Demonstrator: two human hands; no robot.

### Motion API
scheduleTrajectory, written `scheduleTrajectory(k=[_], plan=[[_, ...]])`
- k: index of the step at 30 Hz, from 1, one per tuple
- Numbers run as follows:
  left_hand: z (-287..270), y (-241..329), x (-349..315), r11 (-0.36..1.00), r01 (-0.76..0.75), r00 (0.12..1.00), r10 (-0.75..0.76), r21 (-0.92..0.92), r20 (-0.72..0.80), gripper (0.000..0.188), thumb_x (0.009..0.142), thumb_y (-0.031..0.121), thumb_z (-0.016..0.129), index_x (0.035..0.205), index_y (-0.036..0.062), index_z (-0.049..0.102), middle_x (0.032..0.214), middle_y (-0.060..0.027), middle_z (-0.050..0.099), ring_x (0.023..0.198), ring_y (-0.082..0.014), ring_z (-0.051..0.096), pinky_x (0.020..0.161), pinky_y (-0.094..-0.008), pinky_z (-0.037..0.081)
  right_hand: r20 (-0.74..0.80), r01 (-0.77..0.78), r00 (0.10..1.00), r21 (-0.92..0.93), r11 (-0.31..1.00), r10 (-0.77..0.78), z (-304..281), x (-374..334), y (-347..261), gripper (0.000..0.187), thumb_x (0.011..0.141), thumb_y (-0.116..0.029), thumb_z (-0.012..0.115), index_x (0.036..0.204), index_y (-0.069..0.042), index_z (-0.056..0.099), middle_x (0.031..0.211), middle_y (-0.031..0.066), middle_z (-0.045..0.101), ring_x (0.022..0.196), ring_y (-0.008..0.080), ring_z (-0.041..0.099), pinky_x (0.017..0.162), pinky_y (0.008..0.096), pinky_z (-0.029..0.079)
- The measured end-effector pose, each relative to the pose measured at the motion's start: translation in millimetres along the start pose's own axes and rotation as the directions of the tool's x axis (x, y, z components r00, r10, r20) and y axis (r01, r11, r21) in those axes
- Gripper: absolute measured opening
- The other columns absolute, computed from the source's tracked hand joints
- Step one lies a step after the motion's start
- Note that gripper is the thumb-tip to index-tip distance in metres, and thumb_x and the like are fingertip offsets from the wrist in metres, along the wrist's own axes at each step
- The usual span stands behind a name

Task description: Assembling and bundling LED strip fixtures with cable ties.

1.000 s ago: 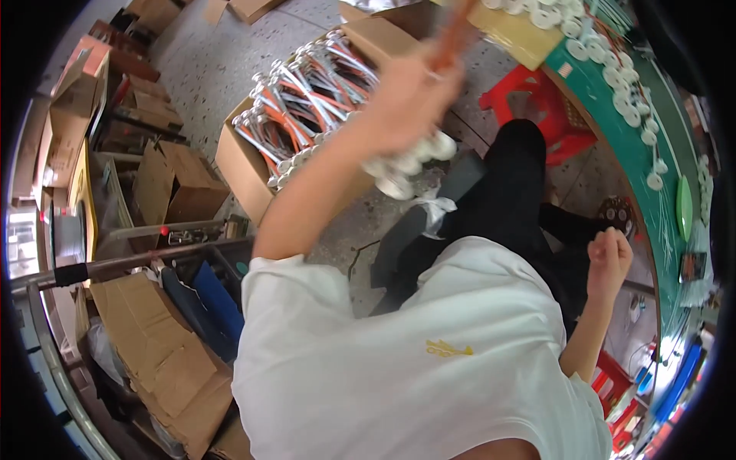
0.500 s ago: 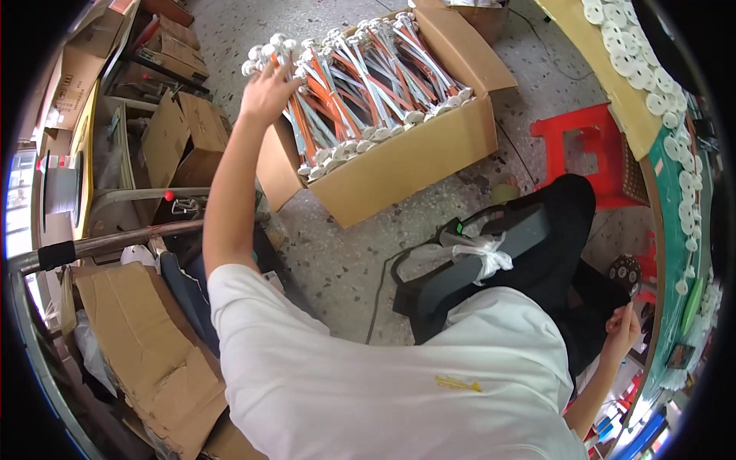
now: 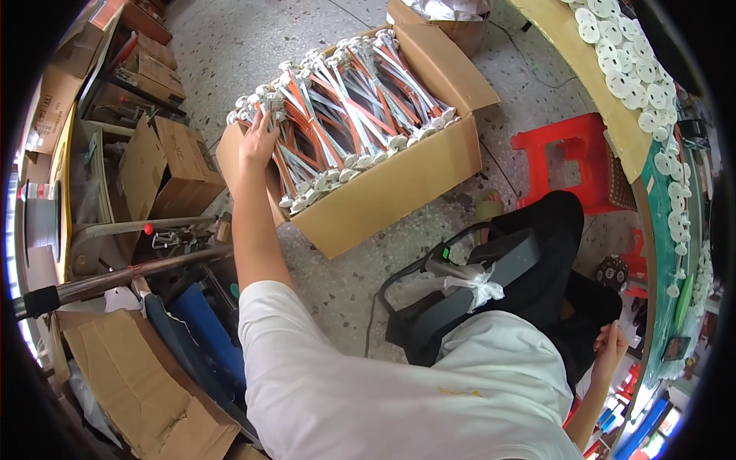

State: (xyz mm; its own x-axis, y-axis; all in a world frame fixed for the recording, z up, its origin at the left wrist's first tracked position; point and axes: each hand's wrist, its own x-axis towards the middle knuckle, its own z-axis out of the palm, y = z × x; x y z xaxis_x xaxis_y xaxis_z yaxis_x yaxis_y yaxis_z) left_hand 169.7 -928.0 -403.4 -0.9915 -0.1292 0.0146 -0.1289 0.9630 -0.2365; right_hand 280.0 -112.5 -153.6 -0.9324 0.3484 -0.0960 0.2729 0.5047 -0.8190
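Note:
Bundles of long grey and orange strips point(image 3: 349, 115) with round white ends lie packed side by side in an open cardboard box point(image 3: 391, 188) on the floor. My left hand point(image 3: 258, 144) reaches to the box's left end. Its fingers are stretched out and apart, resting on the leftmost bundle near its white heads point(image 3: 247, 106); the fingertips partly blend in with the strips. Low at the right, my right hand point(image 3: 609, 345) hangs beside my leg, near the edge of the green workbench. Its fingers are curled together, and whatever may be between them is hidden.
A red plastic stool point(image 3: 567, 165) stands right of the box. White discs point(image 3: 625, 57) cover part of the workbench point(image 3: 655, 180). A black device with a plastic bag point(image 3: 475, 287) is at my lap. Metal rails point(image 3: 138, 268) and cardboard point(image 3: 138, 376) stand at the left.
My left hand has come lower onto the leftmost bundle, whose white heads now sit lower in the box. The view has shifted slightly. My right hand remains curled beside my leg.

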Motion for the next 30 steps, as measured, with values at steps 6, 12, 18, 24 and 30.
scheduleTrajectory(k=[6, 12, 18, 24, 30], plan=[[-15, -9, 0, 0.998, -0.062, 0.997, 0.061, -0.020, -0.051, 0.027, 0.087, 0.010, 0.052, 0.111, 0.0190, 0.064, 0.150, -0.0074, 0.036, 0.141, -0.0298, 0.032, 0.105, -0.0377, 0.044, -0.007, -0.052, 0.999, 0.024, 0.998, 0.052, -3, -7, 10, 0.040, 0.101, -0.036, 0.051, 0.077, -0.005, 0.062, 0.058, -0.0013, 0.052, 0.048, 0.0047, 0.045, 0.044, 0.0189, 0.032], [-1, -1, 20, 0.993, 0.054, 0.996, -0.046, -0.108, 0.077, 0.031, 0.091, 0.017, 0.054, 0.120, 0.0250, 0.062, 0.153, -0.0080, 0.031, 0.141, -0.0293, 0.031, 0.107, -0.0376, 0.041, -0.055, -0.096, 0.994, -0.008, 0.995, 0.095, -8, -24, 10, 0.039, 0.100, -0.036, 0.052, 0.077, -0.005, 0.062, 0.058, -0.0017, 0.052, 0.047, 0.0046, 0.045, 0.043, 0.0199, 0.033], [-47, 34, 18, 0.814, 0.196, 0.972, -0.235, -0.547, 0.000, 0.045, 0.090, 0.032, 0.059, 0.128, 0.0094, 0.055, 0.137, -0.0223, 0.049, 0.115, -0.0387, 0.056, 0.092, -0.0459, 0.048, 0.004, -0.147, 0.989, -0.108, 0.983, 0.148, -11, -39, -11, 0.028, 0.094, -0.025, 0.062, 0.076, -0.005, 0.064, 0.056, -0.0037, 0.051, 0.046, 0.0030, 0.042, 0.042, 0.0204, 0.029], [-44, -14, 9, 0.940, -0.074, 0.908, -0.074, -0.333, -0.411, 0.052, 0.082, 0.000, 0.058, 0.133, 0.0044, 0.051, 0.132, -0.0261, 0.052, 0.124, -0.0426, 0.048, 0.106, -0.0438, 0.039, 0.035, -0.112, 0.993, 0.000, 0.994, 0.112, -24, -35, -6, 0.023, 0.093, -0.024, 0.065, 0.082, -0.004, 0.066, 0.064, -0.0007, 0.061, 0.056, 0.0042, 0.053, 0.050, 0.0199, 0.041], [-388, 138, -25, -0.021, -0.978, 0.151, 0.610, -0.207, -0.778, 0.019, 0.085, -0.001, 0.058, 0.103, -0.0017, 0.064, 0.100, -0.0127, 0.066, 0.085, -0.0169, 0.065, 0.071, -0.0234, 0.051, -0.109, -0.043, 0.993, 0.065, 0.997, 0.050, -74, -31, 6, 0.021, 0.093, -0.022, 0.064, 0.082, -0.004, 0.067, 0.066, -0.0013, 0.061, 0.058, 0.0041, 0.055, 0.052, 0.0192, 0.042]])
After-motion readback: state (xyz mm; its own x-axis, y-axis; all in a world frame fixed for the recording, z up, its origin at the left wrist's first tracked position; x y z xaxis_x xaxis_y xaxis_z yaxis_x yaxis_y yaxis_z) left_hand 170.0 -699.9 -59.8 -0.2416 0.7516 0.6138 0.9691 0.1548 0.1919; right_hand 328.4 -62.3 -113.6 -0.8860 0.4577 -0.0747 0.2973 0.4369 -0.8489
